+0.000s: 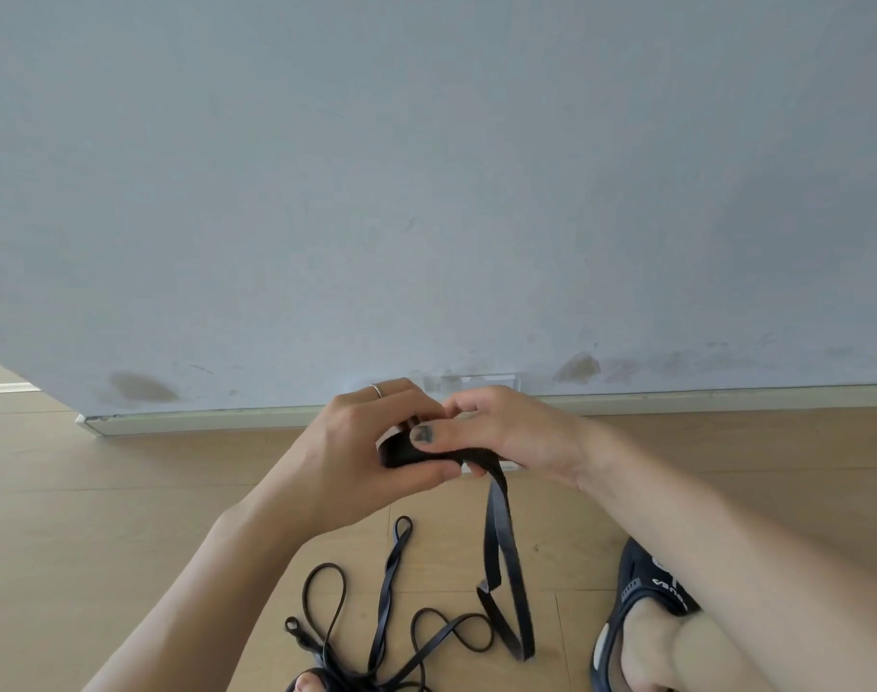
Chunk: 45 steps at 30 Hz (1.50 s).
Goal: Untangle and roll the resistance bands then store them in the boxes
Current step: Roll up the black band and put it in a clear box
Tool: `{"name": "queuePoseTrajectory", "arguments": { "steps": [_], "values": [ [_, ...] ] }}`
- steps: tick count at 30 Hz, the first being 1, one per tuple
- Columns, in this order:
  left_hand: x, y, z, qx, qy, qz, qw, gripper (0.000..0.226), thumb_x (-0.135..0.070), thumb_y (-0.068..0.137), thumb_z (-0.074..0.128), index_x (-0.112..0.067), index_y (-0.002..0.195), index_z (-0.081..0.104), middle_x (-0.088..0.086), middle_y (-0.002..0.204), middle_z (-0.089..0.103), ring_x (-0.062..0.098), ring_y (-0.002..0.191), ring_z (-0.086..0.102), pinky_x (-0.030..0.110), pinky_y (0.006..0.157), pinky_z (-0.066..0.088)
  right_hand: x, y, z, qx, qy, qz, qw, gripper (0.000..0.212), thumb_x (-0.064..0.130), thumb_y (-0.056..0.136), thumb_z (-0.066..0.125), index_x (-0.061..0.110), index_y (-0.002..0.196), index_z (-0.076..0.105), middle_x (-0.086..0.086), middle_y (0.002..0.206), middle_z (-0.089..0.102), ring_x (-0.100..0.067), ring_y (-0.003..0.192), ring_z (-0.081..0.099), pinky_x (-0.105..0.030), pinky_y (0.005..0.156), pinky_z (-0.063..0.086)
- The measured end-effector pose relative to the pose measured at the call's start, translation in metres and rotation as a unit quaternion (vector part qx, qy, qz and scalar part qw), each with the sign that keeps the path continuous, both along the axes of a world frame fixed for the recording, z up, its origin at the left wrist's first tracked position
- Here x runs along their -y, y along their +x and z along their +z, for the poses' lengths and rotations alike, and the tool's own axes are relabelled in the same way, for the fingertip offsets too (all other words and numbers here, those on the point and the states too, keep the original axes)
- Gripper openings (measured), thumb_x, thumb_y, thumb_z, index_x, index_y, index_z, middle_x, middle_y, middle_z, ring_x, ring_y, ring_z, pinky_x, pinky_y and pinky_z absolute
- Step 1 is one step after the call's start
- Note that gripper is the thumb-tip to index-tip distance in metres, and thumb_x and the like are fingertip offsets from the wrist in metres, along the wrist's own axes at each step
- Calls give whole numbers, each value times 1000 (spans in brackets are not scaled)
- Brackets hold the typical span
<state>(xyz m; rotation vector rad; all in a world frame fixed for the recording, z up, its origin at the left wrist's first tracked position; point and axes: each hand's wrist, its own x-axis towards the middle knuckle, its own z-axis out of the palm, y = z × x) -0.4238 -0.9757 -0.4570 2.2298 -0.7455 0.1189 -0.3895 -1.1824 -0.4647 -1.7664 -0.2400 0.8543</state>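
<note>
A partly rolled black resistance band (406, 452) is held up in front of me by both hands. My left hand (371, 442) grips the roll from the left, thumb beneath it. My right hand (496, 432) pinches it from the right, thumb lying across the top. The band's loose tail (499, 546) hangs down from the roll as a long loop reaching the floor. Several other black bands (376, 611) lie tangled on the wooden floor below my hands. A clear box (476, 383) stands against the wall, mostly hidden behind my hands.
A grey-blue wall (426, 192) with a pale skirting board (201, 421) fills the upper view. The floor is light wood (102, 516). My right foot in a dark sandal (641, 606) rests at the lower right, and toes of the other foot show at the bottom edge.
</note>
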Motion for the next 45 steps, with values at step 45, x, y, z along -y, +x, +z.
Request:
{"name": "queuePoseTrajectory", "arguments": {
  "steps": [45],
  "values": [
    [-15,10,1,-73,-60,42,995,12,-39,84,70,-28,90,72,-9,87,68,18,82,63,19,73,46,8,-2,11,64,16,-48,997,57,64,83,68,17,115,70,-1,85,76,-8,54,42,-21,58,37]
  ]
}}
